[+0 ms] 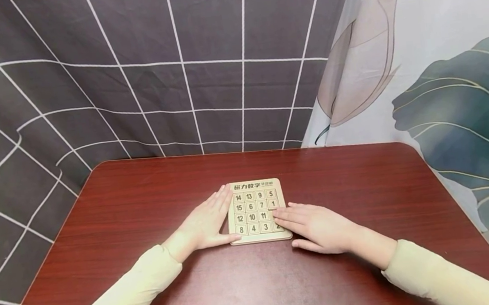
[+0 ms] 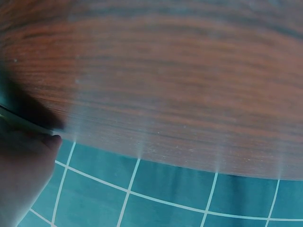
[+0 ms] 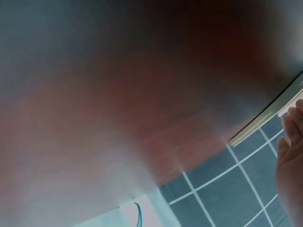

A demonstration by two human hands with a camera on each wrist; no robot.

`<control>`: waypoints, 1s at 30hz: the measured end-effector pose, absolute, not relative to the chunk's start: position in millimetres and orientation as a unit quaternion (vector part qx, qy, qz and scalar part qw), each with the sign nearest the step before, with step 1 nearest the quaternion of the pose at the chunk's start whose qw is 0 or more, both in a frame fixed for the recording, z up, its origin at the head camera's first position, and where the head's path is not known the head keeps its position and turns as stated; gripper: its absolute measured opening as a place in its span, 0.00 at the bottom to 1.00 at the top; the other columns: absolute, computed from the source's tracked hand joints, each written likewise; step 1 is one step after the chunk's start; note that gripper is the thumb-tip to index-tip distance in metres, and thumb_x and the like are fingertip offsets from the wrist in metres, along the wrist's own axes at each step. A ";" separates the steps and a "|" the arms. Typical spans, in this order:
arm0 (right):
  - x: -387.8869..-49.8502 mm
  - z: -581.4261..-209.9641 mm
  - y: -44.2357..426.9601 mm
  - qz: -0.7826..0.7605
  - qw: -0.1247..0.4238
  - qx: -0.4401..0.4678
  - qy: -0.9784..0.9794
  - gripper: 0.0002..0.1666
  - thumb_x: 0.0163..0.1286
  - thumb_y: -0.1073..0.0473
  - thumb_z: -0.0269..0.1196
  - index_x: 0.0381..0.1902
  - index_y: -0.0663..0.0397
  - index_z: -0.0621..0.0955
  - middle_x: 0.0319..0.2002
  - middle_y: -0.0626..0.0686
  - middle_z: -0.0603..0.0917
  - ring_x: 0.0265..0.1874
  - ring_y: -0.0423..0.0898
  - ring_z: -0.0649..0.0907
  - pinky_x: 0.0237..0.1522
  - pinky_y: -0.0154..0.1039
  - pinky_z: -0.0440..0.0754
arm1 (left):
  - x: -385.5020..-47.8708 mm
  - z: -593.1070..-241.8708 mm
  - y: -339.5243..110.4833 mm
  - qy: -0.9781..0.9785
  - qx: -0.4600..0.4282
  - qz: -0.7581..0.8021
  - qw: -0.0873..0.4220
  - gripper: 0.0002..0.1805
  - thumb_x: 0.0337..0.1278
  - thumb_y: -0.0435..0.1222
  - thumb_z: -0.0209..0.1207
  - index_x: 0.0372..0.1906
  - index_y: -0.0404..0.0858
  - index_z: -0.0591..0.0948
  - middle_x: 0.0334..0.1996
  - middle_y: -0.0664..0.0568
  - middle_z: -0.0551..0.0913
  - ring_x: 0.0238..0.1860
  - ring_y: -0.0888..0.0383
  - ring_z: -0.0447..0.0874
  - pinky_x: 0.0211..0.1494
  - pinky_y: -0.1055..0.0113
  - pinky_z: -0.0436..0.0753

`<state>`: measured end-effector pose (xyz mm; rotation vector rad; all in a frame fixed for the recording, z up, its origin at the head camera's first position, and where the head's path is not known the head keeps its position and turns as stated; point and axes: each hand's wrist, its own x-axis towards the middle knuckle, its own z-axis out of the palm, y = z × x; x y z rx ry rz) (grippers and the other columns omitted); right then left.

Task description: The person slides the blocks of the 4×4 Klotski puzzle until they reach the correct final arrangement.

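A pale wooden number slide puzzle (image 1: 255, 185) lies flat on the table, its numbered tiles in rows inside a frame. My left hand (image 1: 209, 219) rests along its left side, fingers extended by the upper left edge and thumb on the lower left corner. From the right, my right hand (image 1: 320, 224) lays outstretched fingers over the right end of the lower rows. They partly cover the 2 tile (image 1: 277, 227) and hide the spot right of the 11 tile (image 1: 263, 216). The puzzle's edge (image 3: 265, 116) also shows in the right wrist view.
The reddish-brown table (image 1: 149, 193) has a glossy top. Behind it hangs a dark grid-patterned curtain (image 1: 207, 26), with a pale leaf-printed curtain (image 1: 366, 103) on the right. Both wrist views are mostly blurred tabletop.
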<state>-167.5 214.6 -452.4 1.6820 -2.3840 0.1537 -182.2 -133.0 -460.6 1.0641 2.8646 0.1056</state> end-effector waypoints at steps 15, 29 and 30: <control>-167.7 -451.3 216.5 0.053 0.115 0.578 -0.806 0.36 0.74 0.46 0.67 0.71 0.62 0.78 0.72 0.57 0.81 0.73 0.51 0.80 0.74 0.55 0.79 | -182.3 -461.1 -132.8 0.936 0.349 0.035 0.040 0.63 0.65 0.68 0.58 0.83 0.23 0.52 0.85 0.30 0.50 0.87 0.38 0.50 0.89 0.50 0.59; -174.8 -453.8 209.9 0.057 0.110 0.581 -0.805 0.35 0.75 0.46 0.66 0.72 0.60 0.78 0.72 0.57 0.80 0.74 0.51 0.79 0.76 0.52 0.76 | -183.0 -462.6 -132.5 0.937 0.347 0.033 0.042 0.63 0.65 0.69 0.57 0.83 0.23 0.52 0.85 0.31 0.49 0.87 0.39 0.50 0.89 0.51 0.58; -172.7 -453.5 208.2 0.058 0.111 0.584 -0.802 0.36 0.74 0.46 0.67 0.73 0.60 0.78 0.72 0.56 0.80 0.74 0.51 0.79 0.76 0.52 0.76 | -183.0 -462.5 -132.5 0.937 0.345 0.030 0.044 0.64 0.65 0.69 0.56 0.83 0.24 0.51 0.85 0.31 0.49 0.87 0.40 0.49 0.89 0.52 0.58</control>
